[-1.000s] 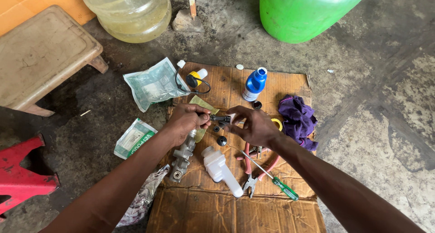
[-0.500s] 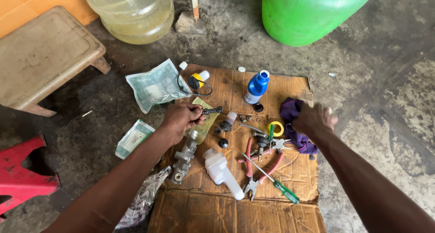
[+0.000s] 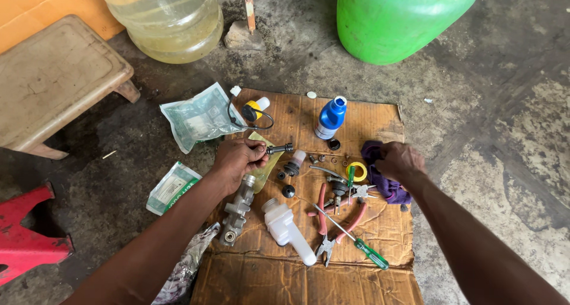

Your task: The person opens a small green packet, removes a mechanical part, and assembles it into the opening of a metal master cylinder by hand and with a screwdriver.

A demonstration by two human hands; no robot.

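My left hand (image 3: 237,158) grips a small dark metal piston rod (image 3: 279,148) and holds it just above a cardboard sheet (image 3: 380,124). My right hand (image 3: 399,161) rests on a purple cloth (image 3: 385,183) at the sheet's right side, fingers closed over it. Between the hands lie small rubber seals and metal parts (image 3: 291,168), a yellow tape roll (image 3: 357,171), red-handled pliers (image 3: 323,216) and a green-handled screwdriver (image 3: 362,245). A grey metal cylinder body (image 3: 237,210) lies below my left hand, next to a white plastic reservoir (image 3: 285,228).
A blue bottle (image 3: 330,118) stands at the back of the cardboard. Clear plastic packets (image 3: 199,120) (image 3: 172,186) lie to the left. A big clear jug (image 3: 169,20), a green container (image 3: 398,17), a wooden stool (image 3: 56,85) and a red stand (image 3: 24,240) surround the spot.
One second ago both hands held the small part together at the centre. My right hand has since let go and moved right onto the purple cloth. My left hand keeps the part.
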